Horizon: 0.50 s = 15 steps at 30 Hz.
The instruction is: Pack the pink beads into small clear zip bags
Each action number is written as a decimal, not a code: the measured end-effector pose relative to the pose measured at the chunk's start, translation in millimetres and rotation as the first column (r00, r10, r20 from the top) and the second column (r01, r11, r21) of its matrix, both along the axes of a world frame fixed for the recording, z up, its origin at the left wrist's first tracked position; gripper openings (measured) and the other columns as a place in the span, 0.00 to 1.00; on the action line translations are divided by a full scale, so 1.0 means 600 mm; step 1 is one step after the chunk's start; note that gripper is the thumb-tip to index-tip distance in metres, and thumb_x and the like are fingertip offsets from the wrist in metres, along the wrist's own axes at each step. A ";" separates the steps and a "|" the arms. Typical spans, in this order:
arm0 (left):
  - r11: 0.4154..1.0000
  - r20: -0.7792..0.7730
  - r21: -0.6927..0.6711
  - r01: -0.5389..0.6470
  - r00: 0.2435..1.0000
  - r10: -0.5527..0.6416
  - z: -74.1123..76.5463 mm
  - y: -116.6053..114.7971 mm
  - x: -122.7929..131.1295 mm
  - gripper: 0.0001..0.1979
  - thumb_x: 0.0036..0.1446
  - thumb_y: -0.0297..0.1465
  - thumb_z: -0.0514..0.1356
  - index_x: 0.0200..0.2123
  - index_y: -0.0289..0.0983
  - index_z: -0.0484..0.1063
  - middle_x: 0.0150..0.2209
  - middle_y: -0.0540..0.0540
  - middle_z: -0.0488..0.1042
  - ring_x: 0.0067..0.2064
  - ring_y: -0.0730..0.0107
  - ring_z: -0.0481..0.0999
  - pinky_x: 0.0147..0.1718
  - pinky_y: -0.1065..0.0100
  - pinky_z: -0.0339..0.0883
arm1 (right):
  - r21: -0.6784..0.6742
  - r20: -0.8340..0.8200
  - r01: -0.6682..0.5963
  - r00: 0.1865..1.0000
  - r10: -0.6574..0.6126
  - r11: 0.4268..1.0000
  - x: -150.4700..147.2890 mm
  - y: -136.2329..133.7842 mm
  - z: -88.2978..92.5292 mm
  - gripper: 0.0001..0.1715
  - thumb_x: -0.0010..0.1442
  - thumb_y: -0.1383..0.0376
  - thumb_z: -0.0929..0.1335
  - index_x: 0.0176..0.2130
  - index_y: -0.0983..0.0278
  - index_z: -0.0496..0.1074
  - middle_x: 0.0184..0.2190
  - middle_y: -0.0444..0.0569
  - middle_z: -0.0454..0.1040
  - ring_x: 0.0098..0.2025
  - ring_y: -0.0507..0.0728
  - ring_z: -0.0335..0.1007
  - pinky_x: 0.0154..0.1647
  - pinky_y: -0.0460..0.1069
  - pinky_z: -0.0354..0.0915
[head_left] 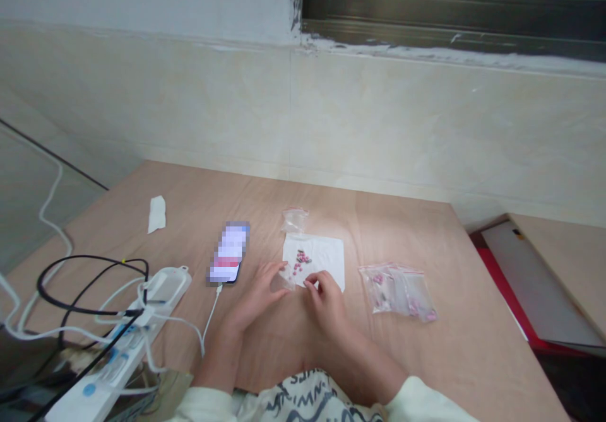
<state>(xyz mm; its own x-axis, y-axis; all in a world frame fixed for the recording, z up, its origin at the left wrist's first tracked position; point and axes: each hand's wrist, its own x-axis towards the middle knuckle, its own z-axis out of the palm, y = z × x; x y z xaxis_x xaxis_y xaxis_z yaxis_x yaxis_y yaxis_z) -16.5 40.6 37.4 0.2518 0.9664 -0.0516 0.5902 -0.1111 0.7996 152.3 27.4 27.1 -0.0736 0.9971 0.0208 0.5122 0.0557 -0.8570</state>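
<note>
The left hand (pixel 255 296) lies half curled, its fingertips at a small clear zip bag (pixel 286 278) on the lower edge of a white paper sheet (pixel 329 259); whether it grips the bag cannot be determined. The right hand (pixel 326 302) brings thumb and forefinger close together at the sheet; any item held is too small to tell. Pink pieces (pixel 300 263) lie clustered on the sheet, just ahead of both hands.

Step in hand: fine work at the pieces. The next move calls for a precise fingertip pinch.

Left: a phone (pixel 228 253) on a charging cable (pixel 211 318), and a power strip (pixel 161 299). Right: filled zip bags (pixel 396 291). Beyond: another clear bag (pixel 294 220) and a tissue (pixel 156 214).
</note>
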 end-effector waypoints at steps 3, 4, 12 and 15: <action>1.000 0.054 -0.014 0.008 0.999 -0.007 0.001 -0.004 0.012 0.24 0.45 0.30 0.59 0.48 0.40 0.59 0.46 0.47 0.65 0.50 0.66 0.61 0.50 0.62 0.54 | -0.014 -0.073 -0.027 0.997 0.026 1.000 -0.016 0.024 0.016 0.05 0.51 0.68 0.62 0.27 0.64 0.66 0.26 0.46 0.66 0.28 0.52 0.60 0.29 0.46 0.58; 1.000 0.072 -0.017 0.001 0.997 0.000 0.002 -0.005 0.015 0.23 0.46 0.29 0.58 0.48 0.40 0.59 0.47 0.46 0.64 0.50 0.66 0.61 0.50 0.62 0.55 | -0.022 -0.095 -0.065 0.993 0.063 0.998 -0.021 0.028 0.019 0.05 0.51 0.68 0.62 0.26 0.64 0.67 0.25 0.46 0.66 0.27 0.52 0.60 0.29 0.46 0.58; 0.995 0.105 -0.004 -0.095 0.990 0.095 0.013 -0.009 0.003 0.23 0.46 0.30 0.58 0.47 0.40 0.59 0.49 0.46 0.62 0.52 0.66 0.60 0.52 0.62 0.53 | -0.022 -0.047 0.044 0.998 -0.045 0.999 -0.013 0.041 -0.012 0.07 0.51 0.67 0.61 0.32 0.66 0.67 0.30 0.49 0.67 0.31 0.53 0.61 0.34 0.48 0.59; 0.994 0.093 0.001 -0.108 0.990 0.108 0.013 -0.009 -0.004 0.23 0.46 0.30 0.58 0.48 0.40 0.58 0.49 0.46 0.62 0.52 0.67 0.59 0.52 0.62 0.52 | 0.005 0.112 0.057 0.992 -0.057 0.998 -0.013 0.047 -0.029 0.05 0.49 0.68 0.62 0.30 0.66 0.66 0.30 0.50 0.66 0.35 0.55 0.61 0.37 0.49 0.58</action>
